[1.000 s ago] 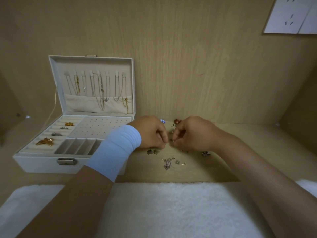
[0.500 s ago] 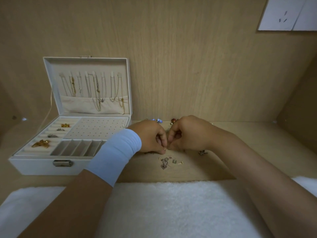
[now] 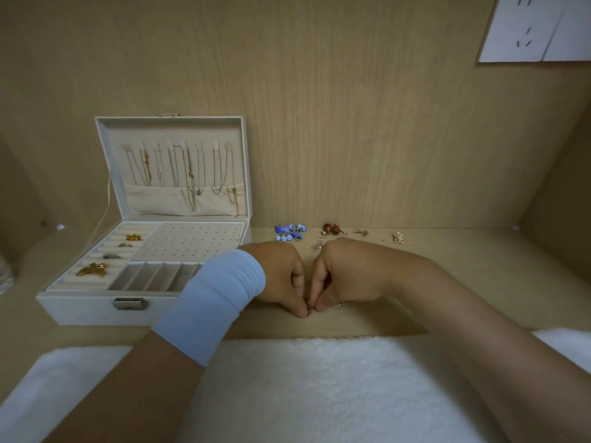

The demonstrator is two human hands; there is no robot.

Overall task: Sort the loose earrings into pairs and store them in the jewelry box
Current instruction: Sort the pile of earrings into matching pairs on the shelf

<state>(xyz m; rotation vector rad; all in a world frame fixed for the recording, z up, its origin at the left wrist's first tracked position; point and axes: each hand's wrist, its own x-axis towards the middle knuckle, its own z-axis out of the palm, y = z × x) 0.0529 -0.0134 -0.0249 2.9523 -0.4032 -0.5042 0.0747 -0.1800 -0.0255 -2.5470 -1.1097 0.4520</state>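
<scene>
A small dark earring sits pinched between the fingertips of both hands, low over the pale wooden bench near its front edge. The left hand, with a light blue wristband on its wrist, has its fingers curled closed on the earring from one side; the right hand closes on it from the other, knuckles nearly touching. A thin gold piece lies by the right hand's heel. Along the back wall lie blue beaded earrings, red-brown bead earrings, and a pearl cluster earring, with bare bench to the right. The open white jewelry box stands to the left, its perforated earring panel unfilled. A white fluffy towel borders the bench's near edge.
</scene>
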